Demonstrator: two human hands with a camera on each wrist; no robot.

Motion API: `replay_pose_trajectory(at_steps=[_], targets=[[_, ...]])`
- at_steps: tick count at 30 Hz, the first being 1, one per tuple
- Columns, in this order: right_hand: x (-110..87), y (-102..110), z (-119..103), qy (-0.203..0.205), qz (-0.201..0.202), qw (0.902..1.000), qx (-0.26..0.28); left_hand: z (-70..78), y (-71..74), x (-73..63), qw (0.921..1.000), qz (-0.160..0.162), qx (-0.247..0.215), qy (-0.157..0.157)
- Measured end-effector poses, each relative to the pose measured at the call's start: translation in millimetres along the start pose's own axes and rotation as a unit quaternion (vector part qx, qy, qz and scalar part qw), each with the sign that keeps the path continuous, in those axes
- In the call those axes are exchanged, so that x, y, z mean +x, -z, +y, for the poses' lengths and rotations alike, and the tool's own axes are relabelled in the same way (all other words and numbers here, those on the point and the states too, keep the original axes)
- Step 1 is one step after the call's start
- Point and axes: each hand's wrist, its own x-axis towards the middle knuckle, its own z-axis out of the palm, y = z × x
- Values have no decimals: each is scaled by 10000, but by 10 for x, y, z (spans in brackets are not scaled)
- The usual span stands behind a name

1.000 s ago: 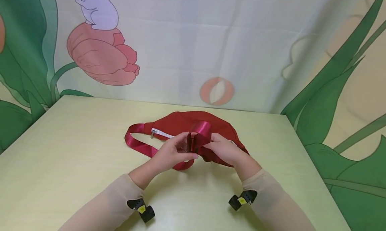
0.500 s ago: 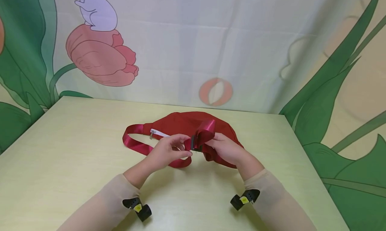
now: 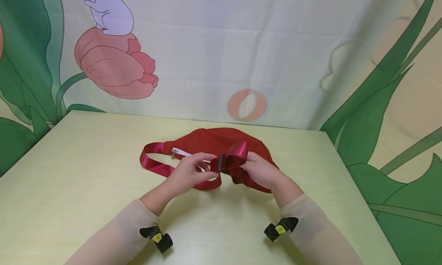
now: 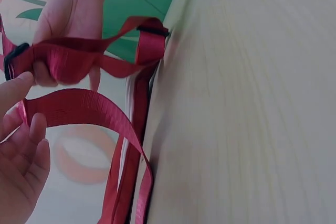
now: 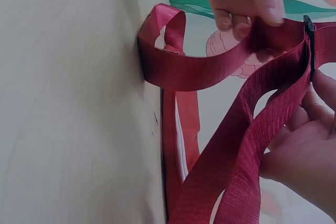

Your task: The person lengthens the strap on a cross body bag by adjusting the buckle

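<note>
A red waist bag (image 3: 221,140) with a white zipper lies on the table, its shiny red strap (image 3: 152,162) looping out to the left. Above the bag's near edge, both hands hold the strap up at a black slider buckle (image 3: 221,163). My left hand (image 3: 188,174) pinches the webbing just left of the buckle between thumb and fingers. On the other side, my right hand (image 3: 261,171) grips the strap, its thumb right at the buckle (image 5: 308,40) in the right wrist view. A loop of webbing (image 3: 238,155) stands up from the buckle, partly hiding the right fingers.
The pale table (image 3: 86,188) extends around the bag on all sides. A printed curtain (image 3: 193,57) with flowers and leaves hangs behind its far edge. In the left wrist view, a second black strap fitting (image 4: 153,30) shows near the bag.
Both hands have spread slightly apart, the left one shifting left. The buckle has turned into clearer view, and the upright strap loop has tipped a little to the right.
</note>
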Motion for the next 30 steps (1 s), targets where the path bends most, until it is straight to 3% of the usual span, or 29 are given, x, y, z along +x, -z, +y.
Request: replay_pose_trajectory(at_steps=[7,11,14,18,24,30], targets=[[11,12,-15,177,-100,9996,173,-92,175,-36,9932,69,1151,-168],[30,2,-8,193,-120,9996,153,-66,171,-21,9902,-5,1371,-261],[42,-10,-7,226,-158,9996,100,-20,108,-4,9916,-100,1231,-385],[54,-18,2,345,-231,9991,87,32,26,10,9963,-71,715,-469],[57,-22,14,347,-277,9988,187,84,-15,8,9998,-62,9,-184],[34,-4,13,376,-377,9985,161,94,-15,15,9993,-208,-270,-128]])
